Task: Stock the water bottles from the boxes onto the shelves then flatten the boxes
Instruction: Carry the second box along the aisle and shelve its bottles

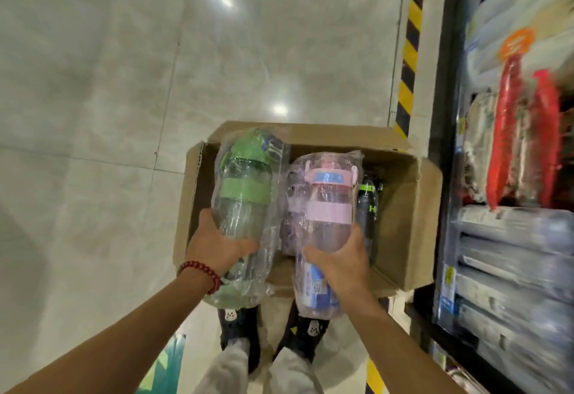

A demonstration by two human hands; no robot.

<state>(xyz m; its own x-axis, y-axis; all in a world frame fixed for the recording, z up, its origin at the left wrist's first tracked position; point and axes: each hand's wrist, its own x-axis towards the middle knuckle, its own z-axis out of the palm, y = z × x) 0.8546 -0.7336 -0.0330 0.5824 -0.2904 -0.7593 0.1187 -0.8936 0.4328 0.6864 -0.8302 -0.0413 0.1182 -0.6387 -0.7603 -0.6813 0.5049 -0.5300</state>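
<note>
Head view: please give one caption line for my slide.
Each hand lifts a wrapped bottle, green bottle and pink bottle, above the open box.

Two hands [217,246], three water bottles [245,191], one open cardboard box [413,207], two dark shoes [239,331]

Down on the pale tiled floor [93,114], 1 open cardboard box [413,207] sits right in front of 2 dark shoes [239,328]. A yellow-and-black striped strip [410,61] runs along the floor beside the shelf [509,269], which is stacked with blurred plastic-wrapped packs.
</note>
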